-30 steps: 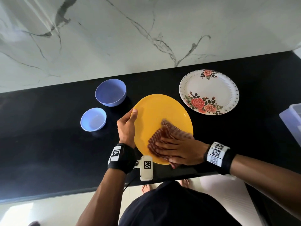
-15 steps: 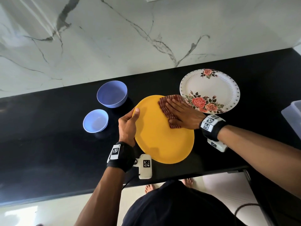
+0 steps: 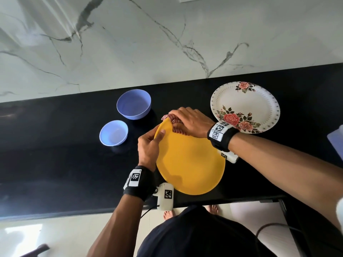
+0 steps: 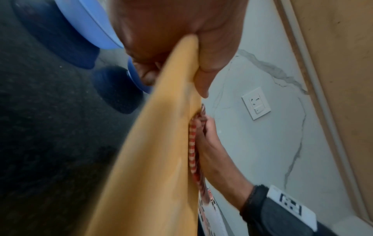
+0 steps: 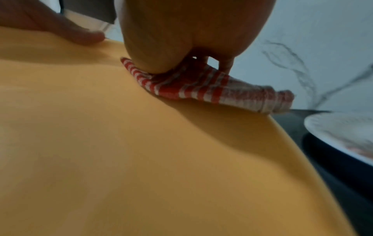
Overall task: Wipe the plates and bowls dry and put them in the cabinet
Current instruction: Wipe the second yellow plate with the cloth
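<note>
My left hand (image 3: 148, 145) grips the left rim of a yellow plate (image 3: 189, 164), thumb on its face, and holds it tilted over the black counter (image 3: 55, 154). My right hand (image 3: 189, 119) presses a red-and-white striped cloth (image 3: 177, 130) onto the plate's far rim, with the fingers curved over the cloth. In the right wrist view the cloth (image 5: 191, 89) hangs past the plate's (image 5: 141, 159) edge. A floral plate (image 3: 245, 106) lies to the right. A large blue bowl (image 3: 133, 103) and a small one (image 3: 113, 133) stand to the left.
A marble wall rises behind the counter, with a white socket (image 4: 256, 105) on it and a wooden panel (image 4: 333, 79) beside that. The corner of a pale plastic container (image 3: 336, 138) shows at the right edge. The counter's front edge runs just below the plate.
My right hand has swept the cloth from the plate's near side up to its far right part, then left along the far rim. My left hand keeps hold of the rim.
</note>
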The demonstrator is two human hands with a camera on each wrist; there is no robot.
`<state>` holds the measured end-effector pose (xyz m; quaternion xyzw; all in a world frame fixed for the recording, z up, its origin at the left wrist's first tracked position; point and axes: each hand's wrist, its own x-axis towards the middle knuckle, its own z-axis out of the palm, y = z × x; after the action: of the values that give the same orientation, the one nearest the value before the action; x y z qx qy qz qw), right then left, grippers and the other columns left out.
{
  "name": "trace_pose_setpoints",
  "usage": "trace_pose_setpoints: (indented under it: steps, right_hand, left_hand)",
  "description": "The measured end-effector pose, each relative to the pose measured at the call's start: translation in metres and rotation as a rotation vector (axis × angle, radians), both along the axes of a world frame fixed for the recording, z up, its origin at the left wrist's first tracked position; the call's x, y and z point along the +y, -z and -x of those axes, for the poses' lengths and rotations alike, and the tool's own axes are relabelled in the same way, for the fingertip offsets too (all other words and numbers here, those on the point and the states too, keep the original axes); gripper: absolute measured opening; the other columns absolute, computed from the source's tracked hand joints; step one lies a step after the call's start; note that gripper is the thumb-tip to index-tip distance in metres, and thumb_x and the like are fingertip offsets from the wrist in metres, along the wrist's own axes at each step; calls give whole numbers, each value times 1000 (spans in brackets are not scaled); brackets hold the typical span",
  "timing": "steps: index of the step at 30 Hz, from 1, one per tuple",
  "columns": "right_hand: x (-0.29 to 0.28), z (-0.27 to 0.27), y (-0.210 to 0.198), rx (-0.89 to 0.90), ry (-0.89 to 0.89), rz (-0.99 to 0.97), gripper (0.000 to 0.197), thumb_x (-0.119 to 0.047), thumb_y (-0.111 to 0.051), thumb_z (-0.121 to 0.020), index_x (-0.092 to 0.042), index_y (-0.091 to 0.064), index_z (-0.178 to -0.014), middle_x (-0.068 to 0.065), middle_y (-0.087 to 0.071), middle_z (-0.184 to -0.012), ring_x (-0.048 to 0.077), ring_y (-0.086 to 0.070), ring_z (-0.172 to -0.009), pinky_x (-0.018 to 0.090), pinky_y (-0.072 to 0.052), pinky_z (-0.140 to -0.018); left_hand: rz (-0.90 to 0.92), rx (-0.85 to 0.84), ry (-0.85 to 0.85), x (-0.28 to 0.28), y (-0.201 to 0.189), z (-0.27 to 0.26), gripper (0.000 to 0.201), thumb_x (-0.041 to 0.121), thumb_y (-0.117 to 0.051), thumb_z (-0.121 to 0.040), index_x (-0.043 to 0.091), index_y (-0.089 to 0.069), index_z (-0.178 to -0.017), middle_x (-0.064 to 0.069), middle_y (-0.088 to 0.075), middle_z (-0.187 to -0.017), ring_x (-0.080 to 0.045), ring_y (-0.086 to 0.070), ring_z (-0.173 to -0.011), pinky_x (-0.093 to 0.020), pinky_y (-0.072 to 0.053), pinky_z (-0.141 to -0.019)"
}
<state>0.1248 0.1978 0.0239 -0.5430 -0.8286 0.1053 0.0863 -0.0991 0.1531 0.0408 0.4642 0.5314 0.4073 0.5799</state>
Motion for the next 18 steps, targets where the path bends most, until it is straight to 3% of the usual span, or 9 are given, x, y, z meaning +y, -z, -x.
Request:
trace_pose_setpoints:
  steps: [2,4,6,8,11,14,16,18]
  right_hand:
    - [-8,-11,8,44,129,62,63,-53,-36,-105,-23,-17,-158,11,-41,-147,32,-50,-126,52,-50,-94]
    - [-24,-24,21,35,218,144,69,-50,-30,-107,-22,1,-162,10,-20,-164,32,-38,-141,50,-49,-102]
    - [-41,-30,35,45,240,238,69,-47,-27,-109,-23,11,-162,1,9,-170,26,-9,-156,45,-33,-120]
    - [-50,-28,43,28,227,274,66,-45,-24,-110,-20,9,-162,2,22,-168,22,14,-156,44,-9,-128]
    - [-49,-17,44,-35,261,275,69,-53,-17,-107,-20,9,-161,1,25,-166,20,23,-153,45,4,-127]
    - [-44,2,37,-165,259,168,68,-56,-11,-106,-21,10,-161,2,26,-165,21,21,-154,47,12,-125]
    - [-42,17,27,-162,159,114,63,-49,-13,-109,-20,8,-161,3,22,-165,21,18,-154,36,25,-119]
    - [-42,32,20,-162,1,8,61,-44,-11,-109,-15,0,-162,9,8,-169,23,7,-157,35,19,-122]
  left_hand:
    - [20,-9,-71,-2,0,5,27,27,-71,-99,27,-75,-126,4,-79,-115,-23,-73,-112,-53,-55,-104]
    - [31,-37,-138,-1,0,9,29,28,-71,-99,24,-74,-128,5,-78,-117,-21,-71,-115,-51,-54,-106]
    - [26,-64,-184,1,1,13,32,28,-70,-100,18,-73,-130,3,-77,-120,-19,-70,-117,-49,-53,-109]
    - [34,-74,-209,3,3,16,31,30,-70,-100,19,-74,-128,3,-78,-119,-20,-70,-118,-50,-52,-110]
    - [86,-92,-203,3,4,15,25,33,-71,-99,22,-77,-121,1,-79,-117,-24,-71,-117,-52,-53,-108]
    - [110,-104,-178,2,2,10,27,36,-71,-98,22,-77,-121,2,-79,-115,-22,-72,-115,-51,-54,-107]
    - [103,-104,-164,1,0,7,29,35,-70,-100,20,-75,-124,4,-80,-112,-17,-74,-111,-47,-54,-107]
    - [92,-127,-154,-1,-4,3,30,33,-67,-101,15,-75,-124,0,-80,-110,-16,-75,-108,-45,-56,-104]
